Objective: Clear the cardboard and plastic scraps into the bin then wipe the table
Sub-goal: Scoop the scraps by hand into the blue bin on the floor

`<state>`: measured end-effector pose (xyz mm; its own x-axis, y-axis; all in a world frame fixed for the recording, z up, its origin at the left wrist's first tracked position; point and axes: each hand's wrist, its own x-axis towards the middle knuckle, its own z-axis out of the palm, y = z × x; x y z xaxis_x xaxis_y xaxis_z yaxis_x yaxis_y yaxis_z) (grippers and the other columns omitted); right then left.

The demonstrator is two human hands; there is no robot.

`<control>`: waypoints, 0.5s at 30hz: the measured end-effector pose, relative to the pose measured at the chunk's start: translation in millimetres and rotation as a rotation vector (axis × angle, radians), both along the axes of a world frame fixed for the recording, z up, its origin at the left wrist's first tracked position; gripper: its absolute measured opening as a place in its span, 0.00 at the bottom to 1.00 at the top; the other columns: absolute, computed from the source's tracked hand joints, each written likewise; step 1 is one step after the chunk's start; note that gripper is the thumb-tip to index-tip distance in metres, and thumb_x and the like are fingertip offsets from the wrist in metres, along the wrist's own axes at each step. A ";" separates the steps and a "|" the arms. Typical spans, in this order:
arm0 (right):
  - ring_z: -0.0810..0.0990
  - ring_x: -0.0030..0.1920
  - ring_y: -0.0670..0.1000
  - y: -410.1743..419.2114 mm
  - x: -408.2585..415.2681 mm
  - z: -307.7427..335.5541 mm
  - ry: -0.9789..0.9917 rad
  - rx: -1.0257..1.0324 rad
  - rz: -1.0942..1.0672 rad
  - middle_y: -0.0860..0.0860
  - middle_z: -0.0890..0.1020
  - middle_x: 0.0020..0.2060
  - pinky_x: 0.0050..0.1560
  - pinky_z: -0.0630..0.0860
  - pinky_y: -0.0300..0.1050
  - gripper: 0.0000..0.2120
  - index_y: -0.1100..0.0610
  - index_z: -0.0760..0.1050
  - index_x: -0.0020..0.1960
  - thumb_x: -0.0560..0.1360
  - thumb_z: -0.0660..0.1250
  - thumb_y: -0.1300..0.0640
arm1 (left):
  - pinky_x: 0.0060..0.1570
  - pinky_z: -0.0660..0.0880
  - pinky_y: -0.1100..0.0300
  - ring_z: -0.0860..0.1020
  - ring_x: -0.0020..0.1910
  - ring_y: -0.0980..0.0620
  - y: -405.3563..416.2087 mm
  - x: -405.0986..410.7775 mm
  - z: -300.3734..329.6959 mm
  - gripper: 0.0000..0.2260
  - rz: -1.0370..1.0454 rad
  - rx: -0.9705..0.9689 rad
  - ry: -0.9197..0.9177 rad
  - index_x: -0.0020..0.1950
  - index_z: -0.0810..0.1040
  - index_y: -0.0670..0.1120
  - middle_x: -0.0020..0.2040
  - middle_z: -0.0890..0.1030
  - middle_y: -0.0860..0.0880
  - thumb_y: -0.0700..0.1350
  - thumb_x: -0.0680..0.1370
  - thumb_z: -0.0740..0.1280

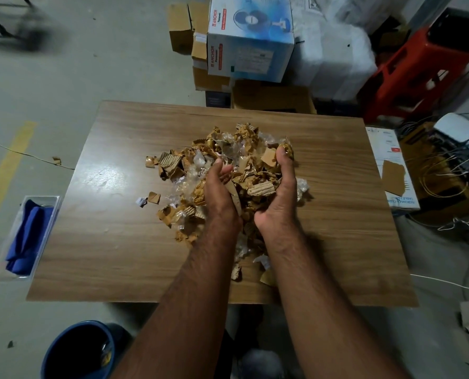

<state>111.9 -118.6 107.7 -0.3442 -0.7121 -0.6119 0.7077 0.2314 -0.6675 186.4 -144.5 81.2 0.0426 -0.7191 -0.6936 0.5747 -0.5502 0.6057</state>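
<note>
1. Both forearms fill the bottom of my view, reaching forward over the near edge of the desk (113, 255).
2. Just left of them, on the floor below the desk's near left corner, I see the blue bin (61, 348); its inside is dark, with a few bits barely showing.
3. My left hand (221, 192) and my right hand (278, 192) are sunk into the pile of scraps (236, 149) in the middle of the desk, palms turned toward each other.
4. Grip of the left hand: fingers curled under torn cardboard and crinkled clear plastic, cupping a share of the pile.
5. Grip of the right hand: fingers curled in the same way, with the thumb raised at the far side and brown pieces pressed against the palm.
6. Between the two palms sits a heaped bundle of scraps; I cannot tell whether it is off the desk surface.
7. Loose bits lie apart from the pile: some to its left, others near my wrists toward the near edge.
8. A clear tray (50, 228) with a blue cloth (28, 236) sits beside the desk's left edge.
9. Boxes (249, 36) stand on the floor beyond the far edge, and a red crate (419, 69) to the far right.
</note>
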 end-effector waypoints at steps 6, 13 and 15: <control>0.87 0.52 0.56 5.3 -4.6 5.0 -0.064 0.007 -0.037 0.53 0.88 0.52 0.47 0.82 0.54 0.23 0.51 0.80 0.61 0.71 0.76 0.39 | 0.63 0.77 0.34 0.84 0.58 0.36 -2.9 -0.5 1.4 0.36 -0.071 0.037 0.128 0.67 0.80 0.44 0.59 0.86 0.39 0.63 0.65 0.75; 0.86 0.57 0.59 1.8 2.1 0.2 0.029 -0.014 0.026 0.54 0.87 0.57 0.60 0.81 0.65 0.35 0.51 0.80 0.65 0.64 0.80 0.35 | 0.60 0.80 0.40 0.85 0.57 0.38 1.6 5.0 9.5 0.25 -0.067 -0.032 0.161 0.65 0.81 0.41 0.59 0.86 0.40 0.57 0.76 0.70; 0.87 0.57 0.59 -0.5 3.0 -2.4 0.063 -0.042 0.010 0.54 0.87 0.57 0.61 0.80 0.67 0.33 0.52 0.80 0.65 0.65 0.80 0.38 | 0.58 0.81 0.43 0.85 0.56 0.38 4.6 4.8 11.6 0.24 -0.092 -0.081 0.176 0.65 0.81 0.40 0.56 0.86 0.39 0.57 0.78 0.69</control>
<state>114.9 -119.1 105.3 -0.3742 -0.7402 -0.5586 0.6619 0.2087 -0.7200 191.2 -139.8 92.7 -0.1428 -0.7679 -0.6245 0.6253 -0.5591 0.5445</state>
